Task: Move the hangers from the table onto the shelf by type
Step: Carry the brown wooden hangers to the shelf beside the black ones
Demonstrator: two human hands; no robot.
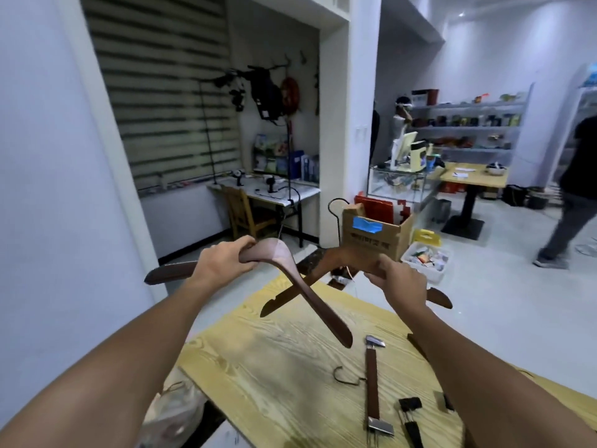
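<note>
My left hand (223, 261) grips a curved dark wooden hanger (310, 295) near its middle, held above the far end of the light wooden table (277, 360). My right hand (399, 279) holds a second dark wooden hanger (326, 263) by its shoulder; its black hook (336, 208) points up. The two hangers cross in the air. On the table lies a wooden clip hanger (372, 383) with metal clips and a dark hook. Black clip hangers (410, 415) lie beside it, partly hidden by my right forearm.
A cardboard box (371, 234) and a white bin of small items (426, 258) stand on the floor beyond the table. A desk and chair (245, 211) sit by the window. Stocked shelves (468, 124) line the far wall. A person (571, 195) walks at right.
</note>
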